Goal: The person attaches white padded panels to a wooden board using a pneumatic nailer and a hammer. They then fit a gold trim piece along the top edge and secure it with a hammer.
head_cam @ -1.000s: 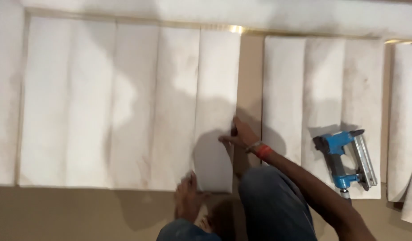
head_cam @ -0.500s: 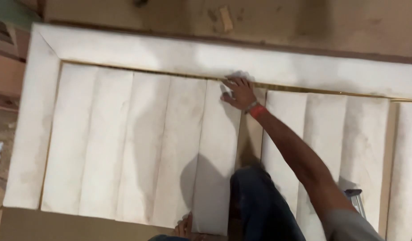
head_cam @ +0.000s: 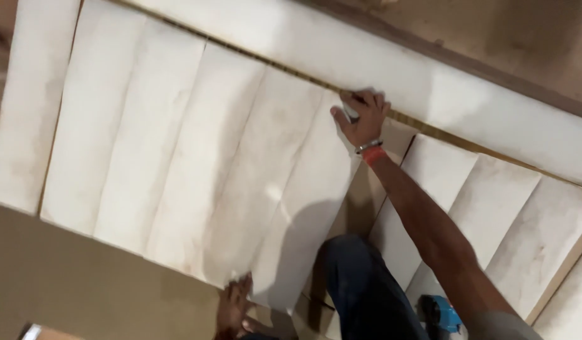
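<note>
Pressing down with spread fingers, our right hand (head_cam: 361, 116) rests on the far end of a cream padded panel (head_cam: 303, 195), right at its top corner, where it meets a long cream border strip (head_cam: 429, 94). We cannot tell whether the fingertips pinch the fabric edge or only lie flat on it. An orange band sits on the wrist. Our left hand (head_cam: 233, 305) touches the same panel's near end, at the lower edge of the upholstered board, fingers open against it, gripping nothing we can see.

That panel lies at the right end of a row of matching upright panels. To its right, bare brown backing (head_cam: 360, 195) shows in a gap before more panels (head_cam: 492, 214) begin. The padding looks soft and light, likely foam under thin fabric, so it should flex; taking it by both ends seems wisest. A blue tool (head_cam: 443, 313) peeks out beside our dark trouser knee (head_cam: 360, 283).
</note>
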